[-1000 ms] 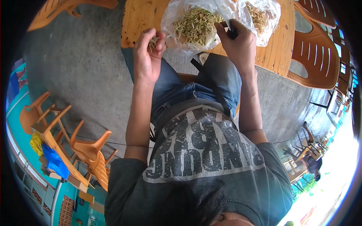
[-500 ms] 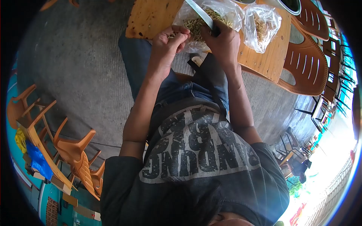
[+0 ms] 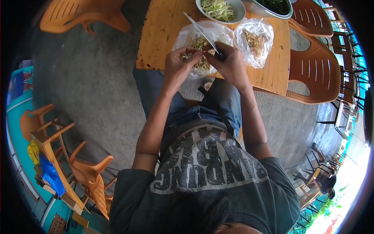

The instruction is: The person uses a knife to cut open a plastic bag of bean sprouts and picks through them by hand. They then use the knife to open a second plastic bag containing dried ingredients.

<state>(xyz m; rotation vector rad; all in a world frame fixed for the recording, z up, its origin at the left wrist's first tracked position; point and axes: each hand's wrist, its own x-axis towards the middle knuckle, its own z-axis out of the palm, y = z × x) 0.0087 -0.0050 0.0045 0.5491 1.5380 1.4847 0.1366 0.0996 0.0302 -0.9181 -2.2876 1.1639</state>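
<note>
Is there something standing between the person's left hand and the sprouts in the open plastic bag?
Nothing visible does. The left hand pinches sprouts over the open bag; the knife in the right hand slants above the bag, off to the side.

A white bowl (image 3: 230, 19) (full of sprouts) sits beside a metal basin (image 3: 260, 11).

Bright daylight fills the fisheye view; overexposed glare burns out at four o'clock. A black vignette rings the bent edges. The plastic bag (image 3: 186, 36) glints; the centre is sharp.
</note>
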